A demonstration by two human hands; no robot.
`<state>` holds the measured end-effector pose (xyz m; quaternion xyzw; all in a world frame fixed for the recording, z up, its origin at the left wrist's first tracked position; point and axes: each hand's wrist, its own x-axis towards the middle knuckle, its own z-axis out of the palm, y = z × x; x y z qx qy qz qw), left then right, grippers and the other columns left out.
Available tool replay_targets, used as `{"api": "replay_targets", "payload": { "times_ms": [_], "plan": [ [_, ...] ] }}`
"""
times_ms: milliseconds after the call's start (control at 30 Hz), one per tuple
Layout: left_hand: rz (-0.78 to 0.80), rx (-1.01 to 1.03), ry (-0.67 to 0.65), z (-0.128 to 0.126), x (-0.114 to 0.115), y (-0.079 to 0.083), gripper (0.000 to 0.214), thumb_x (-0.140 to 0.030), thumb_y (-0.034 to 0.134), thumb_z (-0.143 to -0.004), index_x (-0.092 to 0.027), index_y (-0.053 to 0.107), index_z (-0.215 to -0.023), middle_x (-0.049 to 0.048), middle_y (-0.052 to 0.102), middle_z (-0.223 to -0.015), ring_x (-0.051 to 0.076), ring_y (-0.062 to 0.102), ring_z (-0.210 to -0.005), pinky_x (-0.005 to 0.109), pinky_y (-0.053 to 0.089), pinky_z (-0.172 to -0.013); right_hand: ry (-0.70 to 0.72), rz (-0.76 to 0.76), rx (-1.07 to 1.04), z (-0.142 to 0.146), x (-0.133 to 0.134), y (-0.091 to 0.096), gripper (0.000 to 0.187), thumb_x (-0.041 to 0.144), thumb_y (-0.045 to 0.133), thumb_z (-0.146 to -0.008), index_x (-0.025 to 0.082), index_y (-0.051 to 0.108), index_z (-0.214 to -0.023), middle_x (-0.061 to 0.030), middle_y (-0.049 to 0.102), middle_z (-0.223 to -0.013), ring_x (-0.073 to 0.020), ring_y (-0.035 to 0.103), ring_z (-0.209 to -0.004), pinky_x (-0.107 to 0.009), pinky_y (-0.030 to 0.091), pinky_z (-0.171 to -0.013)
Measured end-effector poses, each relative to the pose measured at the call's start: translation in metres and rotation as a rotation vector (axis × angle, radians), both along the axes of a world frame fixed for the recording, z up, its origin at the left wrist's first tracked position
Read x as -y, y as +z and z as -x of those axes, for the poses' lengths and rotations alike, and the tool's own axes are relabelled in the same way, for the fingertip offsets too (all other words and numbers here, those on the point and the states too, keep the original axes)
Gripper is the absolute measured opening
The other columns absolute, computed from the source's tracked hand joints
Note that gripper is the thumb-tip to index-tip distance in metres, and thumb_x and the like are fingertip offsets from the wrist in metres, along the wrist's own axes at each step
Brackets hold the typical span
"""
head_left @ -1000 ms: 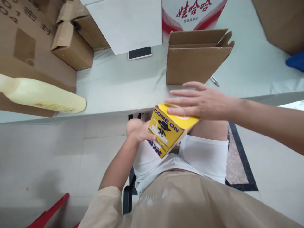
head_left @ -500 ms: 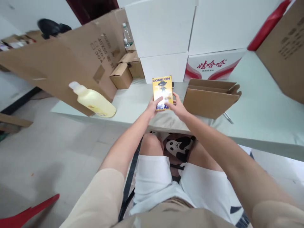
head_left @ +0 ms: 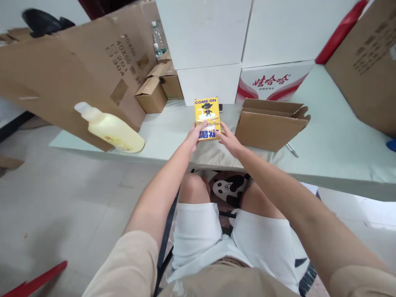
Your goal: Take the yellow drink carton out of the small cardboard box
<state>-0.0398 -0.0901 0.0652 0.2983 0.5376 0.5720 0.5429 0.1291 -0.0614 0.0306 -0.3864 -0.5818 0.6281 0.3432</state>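
Gripping yellow box [head_left: 206,112] between both hands [head_left: 230,141], over table [head_left: 168,130]; earlier above lap [head_left: 198,227].

My one feed comes from the camera worn on the person's head, facing forward and steeply down. Closest below it I get the beige cloth shirt [head_left: 216,284] along the bottom edge, then white fabric shorts [head_left: 198,227]; the bare left hand [head_left: 194,135] and bare right hand [head_left: 229,141] sit mid-view, farther out, over the pale green cloth-covered table [head_left: 334,132], and stacked white cardboard boxes [head_left: 210,33] close the far top.
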Motion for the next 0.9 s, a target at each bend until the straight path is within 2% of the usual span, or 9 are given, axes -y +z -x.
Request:
{"api": "replay_targets", "payload": {
  "times_ms": [100, 233, 367, 467, 533, 600, 700, 800, 900],
  "plan": [
    [-0.02, -0.051, 0.024, 0.0, 0.018, -0.006, 0.062, -0.044, 0.088, -0.067, -0.02, 0.064, -0.119, 0.0106, 0.077, -0.122, 0.023, 0.076, -0.102, 0.038, 0.058, -0.095, 0.005, -0.087, 0.007, -0.048, 0.048, -0.006, 0.072, 0.06, 0.075, -0.078, 0.032, 0.053, -0.14, -0.0088, 0.05, -0.156, -0.0297, 0.05, -0.143, -0.053, 0.043, -0.12],
    [0.129, -0.064, -0.143, -0.009, 0.02, -0.018, 0.061, -0.049, 0.084, -0.07, -0.022, 0.067, -0.122, 0.0108, 0.078, -0.125, 0.026, 0.077, -0.103, 0.036, 0.061, -0.088, -0.124, -0.283, 0.09, -0.125, 0.086, -0.019, 0.045, 0.053, 0.065, -0.09, 0.028, 0.059, -0.127, -0.0102, 0.062, -0.133, -0.0241, 0.064, -0.122, -0.045, 0.058, -0.1],
    [0.275, -0.163, -0.217, -0.027, -0.001, -0.031, 0.049, -0.055, 0.077, -0.074, -0.022, 0.074, -0.11, 0.0111, 0.082, -0.112, 0.025, 0.078, -0.094, 0.033, 0.059, -0.076, -0.49, -0.393, 0.232, -0.185, 0.068, -0.011, 0.033, 0.045, 0.065, -0.087, 0.026, 0.061, -0.114, -0.0053, 0.064, -0.106, -0.0184, 0.066, -0.096, -0.035, 0.059, -0.081],
    [0.305, -0.278, -0.255, -0.032, -0.017, -0.032, 0.044, -0.06, 0.074, -0.075, -0.022, 0.077, -0.097, 0.0114, 0.083, -0.093, 0.027, 0.077, -0.085, 0.034, 0.057, -0.071, -0.711, -0.455, 0.383, -0.213, 0.044, 0.012, 0.036, 0.04, 0.066, -0.082, 0.026, 0.061, -0.114, -0.0035, 0.06, -0.102, -0.0158, 0.061, -0.088, -0.032, 0.056, -0.078],
    [0.329, -0.403, -0.276, -0.029, -0.027, -0.027, 0.041, -0.061, 0.076, -0.073, -0.021, 0.076, -0.083, 0.0103, 0.08, -0.074, 0.028, 0.075, -0.078, 0.034, 0.054, -0.069, -0.77, -0.484, 0.466, -0.224, 0.029, 0.031, 0.043, 0.038, 0.069, -0.077, 0.026, 0.06, -0.118, -0.0034, 0.059, -0.104, -0.0155, 0.06, -0.086, -0.031, 0.054, -0.076],
    [0.364, -0.56, -0.279, -0.024, -0.036, -0.018, 0.037, -0.057, 0.082, -0.068, -0.021, 0.071, -0.066, 0.0082, 0.069, -0.054, 0.03, 0.072, -0.072, 0.034, 0.05, -0.067, -0.79, -0.366, 0.452, -0.228, 0.013, 0.049, 0.052, 0.038, 0.07, -0.076, 0.028, 0.056, -0.125, -0.0025, 0.058, -0.103, -0.0152, 0.059, -0.083, -0.03, 0.053, -0.071],
    [0.393, -0.783, -0.243, -0.018, -0.047, -0.003, 0.041, -0.05, 0.087, -0.062, -0.024, 0.059, -0.047, 0.0062, 0.053, -0.04, 0.033, 0.067, -0.071, 0.033, 0.042, -0.067, -0.794, -0.024, 0.338, -0.226, -0.015, 0.072, 0.049, 0.046, 0.063, -0.085, 0.028, 0.048, -0.128, -0.0004, 0.056, -0.089, -0.0144, 0.058, -0.07, -0.026, 0.048, -0.056],
    [0.331, -0.899, -0.165, -0.015, -0.052, 0.002, 0.048, -0.053, 0.084, -0.065, -0.025, 0.052, -0.044, 0.0055, 0.048, -0.042, 0.033, 0.063, -0.076, 0.032, 0.035, -0.067, -0.694, 0.231, 0.317, -0.22, -0.041, 0.086, 0.03, 0.048, 0.059, -0.09, 0.023, 0.052, -0.105, 0.0018, 0.05, -0.073, -0.0103, 0.048, -0.054, -0.021, 0.036, -0.044],
    [0.203, -0.864, -0.063, -0.015, -0.053, -0.009, 0.049, -0.054, 0.074, -0.075, -0.024, 0.047, -0.048, 0.0025, 0.046, -0.048, 0.024, 0.054, -0.068, 0.03, 0.029, -0.063, -0.573, 0.345, 0.354, -0.214, -0.057, 0.093, 0.017, 0.033, 0.062, -0.086, 0.02, 0.052, -0.085, 0.0023, 0.047, -0.064, -0.0069, 0.039, -0.045, -0.019, 0.025, -0.038]
  ]
}}
